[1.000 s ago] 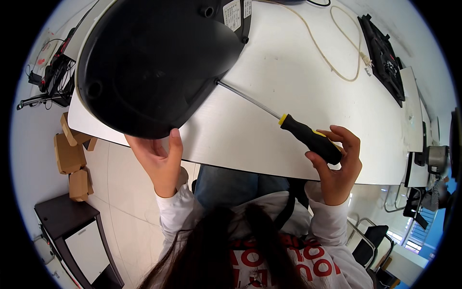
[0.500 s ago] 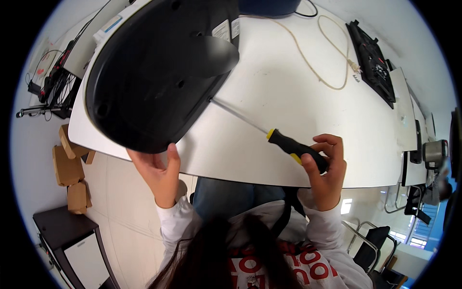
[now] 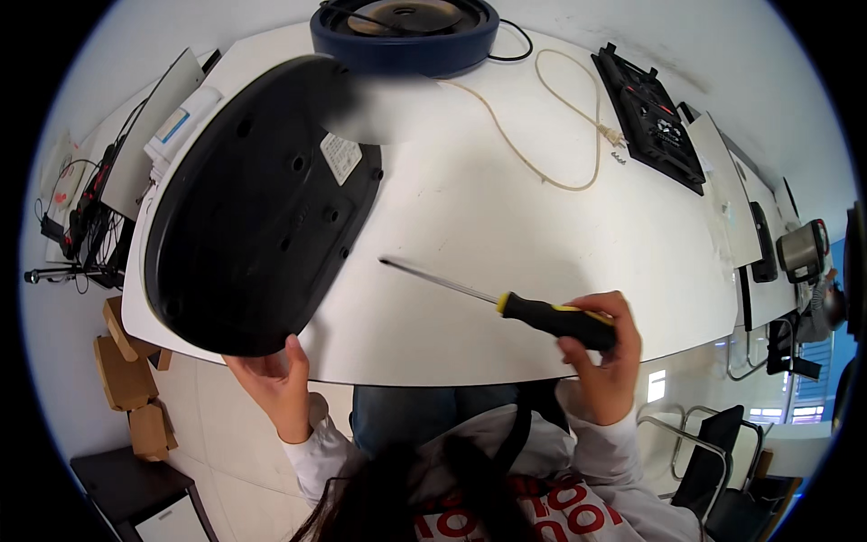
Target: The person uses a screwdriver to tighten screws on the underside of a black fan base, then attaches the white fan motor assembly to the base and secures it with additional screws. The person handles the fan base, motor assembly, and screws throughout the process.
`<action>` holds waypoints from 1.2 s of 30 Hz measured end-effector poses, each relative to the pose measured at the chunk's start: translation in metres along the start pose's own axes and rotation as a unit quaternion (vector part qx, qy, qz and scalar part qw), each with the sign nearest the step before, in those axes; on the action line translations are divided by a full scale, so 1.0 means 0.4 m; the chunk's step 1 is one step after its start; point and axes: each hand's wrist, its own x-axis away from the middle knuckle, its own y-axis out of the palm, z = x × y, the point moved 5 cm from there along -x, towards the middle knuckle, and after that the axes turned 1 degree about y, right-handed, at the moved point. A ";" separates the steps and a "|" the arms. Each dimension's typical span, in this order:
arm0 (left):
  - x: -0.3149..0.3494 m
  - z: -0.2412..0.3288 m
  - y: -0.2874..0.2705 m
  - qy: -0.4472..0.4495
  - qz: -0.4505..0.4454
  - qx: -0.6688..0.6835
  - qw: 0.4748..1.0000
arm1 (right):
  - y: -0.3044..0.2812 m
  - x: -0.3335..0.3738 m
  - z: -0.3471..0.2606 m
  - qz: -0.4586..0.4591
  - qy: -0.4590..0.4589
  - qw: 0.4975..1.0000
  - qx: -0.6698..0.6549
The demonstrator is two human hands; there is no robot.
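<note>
My left hand (image 3: 275,384) grips the near rim of a large black plastic base (image 3: 244,244), thumb on the edge and fingers underneath. The base is rounded, with several screw holes and a white label, and lies tilted on the white table (image 3: 506,217). In my right hand (image 3: 610,361) is a screwdriver (image 3: 551,323) with a black and yellow handle and a long metal shaft. Its tip points left and stands apart from the base's right edge. A blurred grey patch hides the far right part of the base.
A dark blue round appliance (image 3: 406,45) stands at the far edge. To its right lie a cream power cord (image 3: 596,117), a few small screws (image 3: 619,158) and an open black tool case (image 3: 646,113). Cardboard boxes (image 3: 126,370) stand on the floor at the left.
The screwdriver tip has come away from the base's side edge. My view has shifted, showing more of the blue appliance. My left hand still holds the base.
</note>
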 end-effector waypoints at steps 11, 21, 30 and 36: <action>0.119 0.264 0.075 0.405 0.046 -0.252 0.877 | -0.269 -0.103 0.237 0.094 0.184 0.711 -0.672; 0.048 0.256 0.673 0.340 -0.435 -0.372 0.747 | -0.216 -0.329 0.264 -0.161 0.254 0.642 -0.705; 0.024 0.164 0.854 0.347 -0.348 -0.438 0.753 | -0.380 -0.331 0.363 -0.063 0.221 0.641 -0.732; 0.016 0.152 0.886 0.350 -0.337 -0.421 0.766 | -0.389 -0.314 0.374 -0.052 0.258 0.644 -0.719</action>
